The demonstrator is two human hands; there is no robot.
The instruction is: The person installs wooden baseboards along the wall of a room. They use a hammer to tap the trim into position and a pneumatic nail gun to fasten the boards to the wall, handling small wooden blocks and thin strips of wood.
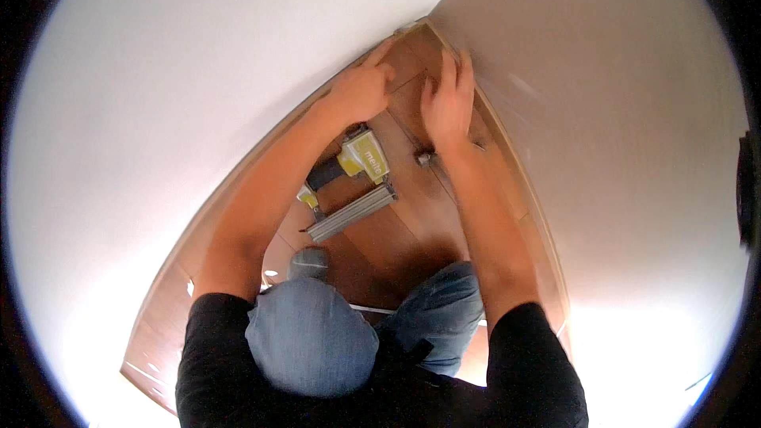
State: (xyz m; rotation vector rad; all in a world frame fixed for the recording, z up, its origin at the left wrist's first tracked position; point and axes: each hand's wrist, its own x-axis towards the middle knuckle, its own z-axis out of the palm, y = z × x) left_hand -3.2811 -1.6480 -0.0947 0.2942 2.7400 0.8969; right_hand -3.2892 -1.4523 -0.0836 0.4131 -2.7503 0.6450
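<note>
My left hand [361,90] is at the foot of the white wall, close to the corner, its index finger stretched along the thin skirting strip [252,160] and the other fingers loosely bent. Beside the opposite wall, my right hand [449,105] lies with extended fingers against the light wooden skirting [501,136]. Neither hand visibly holds anything. On the wood floor between my forearms rests a yellow-green and black nail gun [366,155] with a long grey magazine [351,213]. A small dark metal piece [426,158] sits by my right wrist, its kind unclear and partly hidden.
Two walls, a white one [198,55] on the left and a greyer one [602,111] on the right, meet at the far corner. My jeans-clad knees [313,337] are close behind the nail gun. Brown planks [372,246] cover the floor.
</note>
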